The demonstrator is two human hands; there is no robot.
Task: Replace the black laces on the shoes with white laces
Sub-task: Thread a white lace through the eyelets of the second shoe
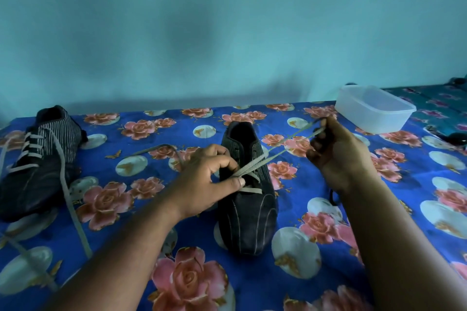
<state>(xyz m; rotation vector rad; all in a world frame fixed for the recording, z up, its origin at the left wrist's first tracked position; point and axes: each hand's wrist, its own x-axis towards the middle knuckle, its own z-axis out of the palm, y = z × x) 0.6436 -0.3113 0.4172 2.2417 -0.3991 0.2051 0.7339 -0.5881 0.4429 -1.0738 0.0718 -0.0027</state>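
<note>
Far shoe (pixel 40 159), at left on the bed, is relaced w/ white. Near shoe (pixel 246 199), centre, approx half done: left hand (pixel 209 177) pinches white lace (pixel 275 154) at eyelets, right hand (pixel 336 151) grips its ends taut.

We find no readable text, label, brand, number or sign anywhere: none on either shoe, the container, or the floral cloth.

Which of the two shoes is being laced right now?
The middle shoe, between both hands; the left hand pinches its white lace. The far-left shoe lies untouched.
</note>
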